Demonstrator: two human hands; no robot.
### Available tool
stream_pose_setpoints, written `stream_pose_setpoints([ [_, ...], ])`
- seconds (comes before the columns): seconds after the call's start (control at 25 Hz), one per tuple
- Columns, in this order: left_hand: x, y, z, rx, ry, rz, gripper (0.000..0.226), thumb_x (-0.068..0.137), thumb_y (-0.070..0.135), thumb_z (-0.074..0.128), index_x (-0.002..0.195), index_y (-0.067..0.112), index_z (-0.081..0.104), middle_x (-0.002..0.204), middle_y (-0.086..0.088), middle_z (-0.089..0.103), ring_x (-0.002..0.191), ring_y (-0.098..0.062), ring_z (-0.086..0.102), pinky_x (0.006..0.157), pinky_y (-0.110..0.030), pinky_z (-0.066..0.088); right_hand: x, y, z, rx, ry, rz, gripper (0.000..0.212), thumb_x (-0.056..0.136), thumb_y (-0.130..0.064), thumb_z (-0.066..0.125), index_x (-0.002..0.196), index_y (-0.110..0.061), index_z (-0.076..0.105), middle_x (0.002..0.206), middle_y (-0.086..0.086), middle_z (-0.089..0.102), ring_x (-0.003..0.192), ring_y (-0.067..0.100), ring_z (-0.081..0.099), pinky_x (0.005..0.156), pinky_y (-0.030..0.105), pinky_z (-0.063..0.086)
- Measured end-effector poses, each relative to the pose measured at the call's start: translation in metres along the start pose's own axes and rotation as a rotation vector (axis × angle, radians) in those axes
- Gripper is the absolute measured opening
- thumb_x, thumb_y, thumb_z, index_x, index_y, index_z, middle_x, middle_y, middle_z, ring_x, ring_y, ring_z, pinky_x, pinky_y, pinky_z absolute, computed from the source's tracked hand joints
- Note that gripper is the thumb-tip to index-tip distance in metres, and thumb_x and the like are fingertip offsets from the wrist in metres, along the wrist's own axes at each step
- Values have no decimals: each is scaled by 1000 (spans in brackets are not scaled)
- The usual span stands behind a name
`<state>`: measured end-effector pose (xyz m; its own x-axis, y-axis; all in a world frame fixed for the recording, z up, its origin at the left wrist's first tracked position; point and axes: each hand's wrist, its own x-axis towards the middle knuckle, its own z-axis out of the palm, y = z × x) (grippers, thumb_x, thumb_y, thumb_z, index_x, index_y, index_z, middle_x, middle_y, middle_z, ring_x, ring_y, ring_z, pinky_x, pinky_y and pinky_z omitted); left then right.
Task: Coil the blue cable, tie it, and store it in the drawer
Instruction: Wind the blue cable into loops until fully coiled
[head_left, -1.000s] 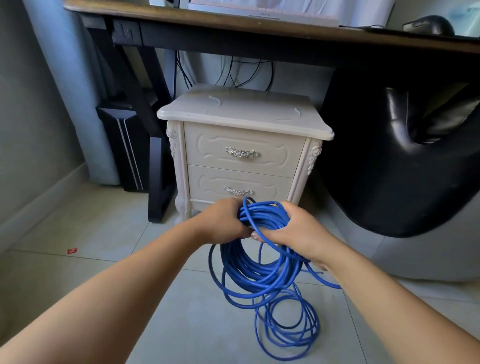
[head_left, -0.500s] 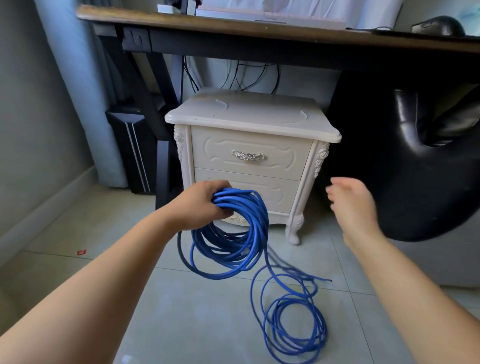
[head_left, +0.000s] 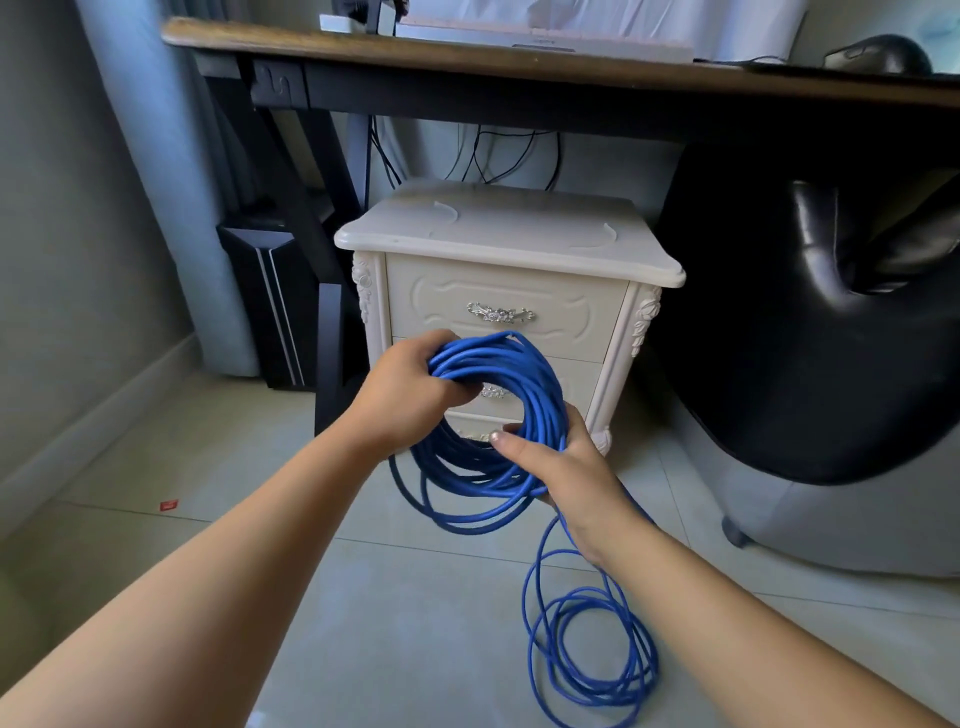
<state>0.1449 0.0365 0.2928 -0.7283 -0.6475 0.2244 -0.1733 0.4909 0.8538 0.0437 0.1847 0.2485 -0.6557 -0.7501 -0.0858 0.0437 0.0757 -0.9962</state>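
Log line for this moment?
coiling | left hand grips blue cable | right hand holds lower loops | slack on floor | drawers closed

Wooden desk above pale tiled floor, black chair right, grey wall left.

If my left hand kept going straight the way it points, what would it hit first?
Past the blue cable it grips, the left hand would likely meet the nightstand's lower drawer front first; depth is hard to judge.

Pale tiled floor: white nightstand stands at 12 o'clock, loose loops of blue cable lie at 5, a tiny red scrap at 8, and a black tower case around 10.
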Motion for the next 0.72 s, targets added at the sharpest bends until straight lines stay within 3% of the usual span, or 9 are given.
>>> stream_pose_setpoints([
  [0.16,-2,9,14,-216,175,-98,11,81,13,72,89,16,66,69,-7,60,63,-15,54,66,-38,52,-2,3,12,260,120,3,51,64,-24,79,111,-16,60,102,11,71,100,27,69,100,52,49],
  [0.32,-8,15,31,-527,247,-292,10,84,10,68,89,18,63,65,2,52,63,-16,49,66,-32,49,2,-6,11,433,177,22,32,78,-9,75,105,-19,60,91,6,71,86,21,72,85,41,57],
  [0.44,-13,16,38,-728,159,-389,14,85,13,69,97,18,63,72,0,53,72,-18,52,82,-46,51,9,-16,1,341,243,-9,28,80,-4,72,103,-17,62,86,4,70,83,22,71,79,36,58],
  [0.52,-14,19,37,-734,55,-395,16,86,13,70,99,14,60,78,-1,57,78,-17,57,79,-38,49,16,-20,-6,253,302,-51,28,75,-6,72,97,-21,63,82,2,65,84,24,66,85,43,55],
  [0.6,-13,23,32,-633,-66,-356,33,79,21,77,106,12,60,87,-3,63,86,-18,62,81,-34,49,20,-23,-13,157,361,-98,26,68,-11,70,88,-26,63,78,-1,62,80,23,61,83,47,53],
  [0.72,-9,25,22,-534,-137,-214,69,71,23,84,132,28,51,109,4,67,93,-9,67,84,-22,53,20,-29,-24,-50,366,-206,26,75,-4,64,90,-25,59,74,-5,57,69,16,54,65,32,46],
])
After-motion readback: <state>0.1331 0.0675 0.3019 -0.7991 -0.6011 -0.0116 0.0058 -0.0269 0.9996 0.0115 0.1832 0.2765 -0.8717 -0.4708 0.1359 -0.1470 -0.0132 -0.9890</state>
